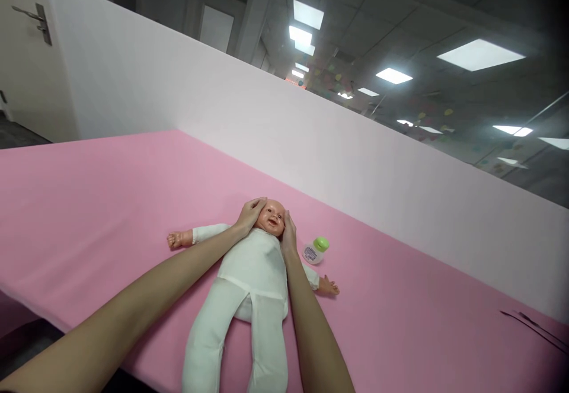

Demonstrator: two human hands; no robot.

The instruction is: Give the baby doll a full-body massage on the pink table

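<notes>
Lying between fingers [255, 204], doll's head [272, 216]

A green-capped bottle [315, 253] is resting on the pink worktop [111, 191], right of centre. Thin dark cords [528, 322] are lying far right. A white partition [311, 138] is running along the far side; beyond, ceiling lights [480, 54] are glowing. Far left, a door [26, 67] is showing its metal handle [42, 22].
</notes>
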